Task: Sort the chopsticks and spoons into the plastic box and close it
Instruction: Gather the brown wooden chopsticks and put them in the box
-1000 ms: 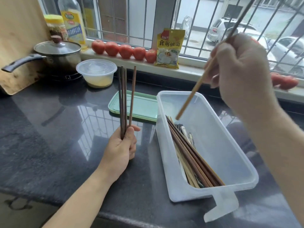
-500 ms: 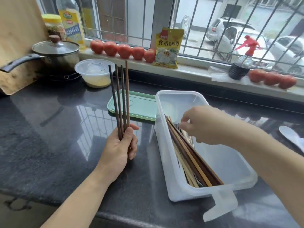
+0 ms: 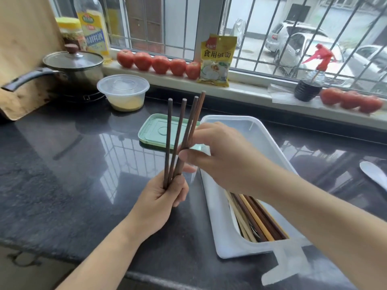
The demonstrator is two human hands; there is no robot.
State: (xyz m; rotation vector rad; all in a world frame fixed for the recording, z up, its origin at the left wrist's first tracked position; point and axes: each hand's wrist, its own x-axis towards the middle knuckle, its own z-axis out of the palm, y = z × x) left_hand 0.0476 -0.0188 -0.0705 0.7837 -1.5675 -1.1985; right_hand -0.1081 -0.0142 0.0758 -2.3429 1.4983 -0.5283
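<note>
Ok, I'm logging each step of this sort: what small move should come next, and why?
Probably the right hand draws out the two dark chopsticks it pinches and carries them to the plastic box. The left hand grips the fanned bundle's base, and the box beside it lies open, other chopsticks already inside.

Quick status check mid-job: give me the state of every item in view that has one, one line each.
left hand: grips four dark chopsticks, upright and fanned
right hand: pinches the rightmost chopsticks of that bunch
plastic box: open, chopsticks lying inside
green lid: off, lying flat behind the box
pot: lid on
round container: lidded, yellowish contents
white spoon: on the counter, outside the box
</note>
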